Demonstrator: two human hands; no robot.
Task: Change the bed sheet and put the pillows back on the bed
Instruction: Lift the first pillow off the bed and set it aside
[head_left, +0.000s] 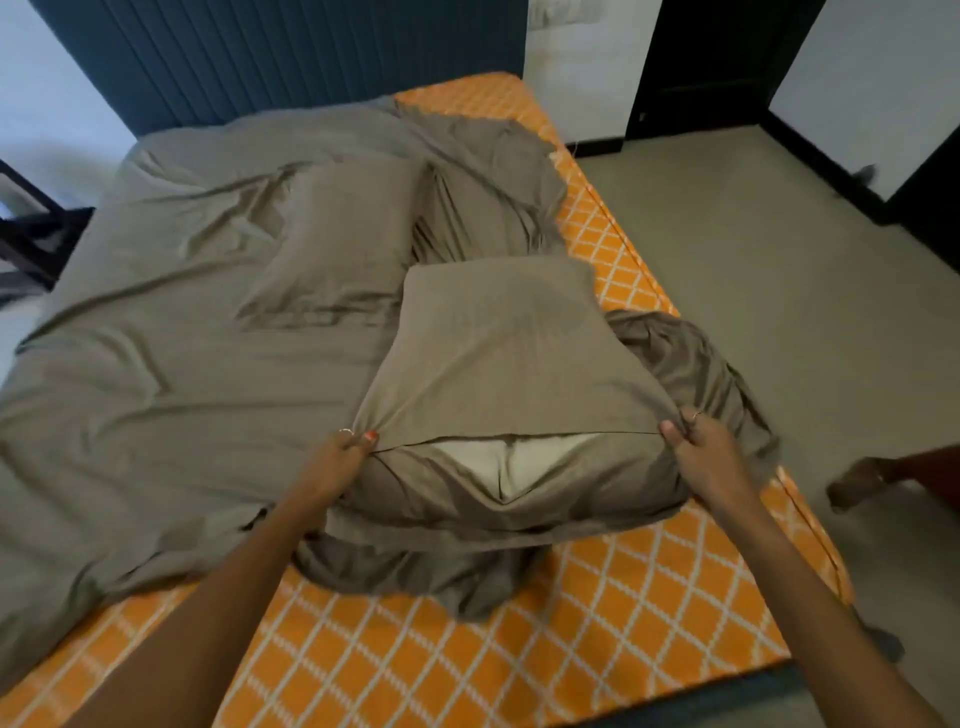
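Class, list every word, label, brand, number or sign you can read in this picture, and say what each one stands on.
None: no readable text anywhere.
The orange mattress carries only a white lattice pattern.
The grey pillowcase and grey sheet are plain.

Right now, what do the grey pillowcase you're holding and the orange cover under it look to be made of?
Grey pillowcase: soft, thin woven cloth, likely cotton or a blend, with a matte finish; it pulls into fine creases at each hand's grip and sags at its open end. Orange cover: a flatter, tighter printed fabric with a white lattice pattern; it lies smooth with few folds. Exact fibre can't be told.
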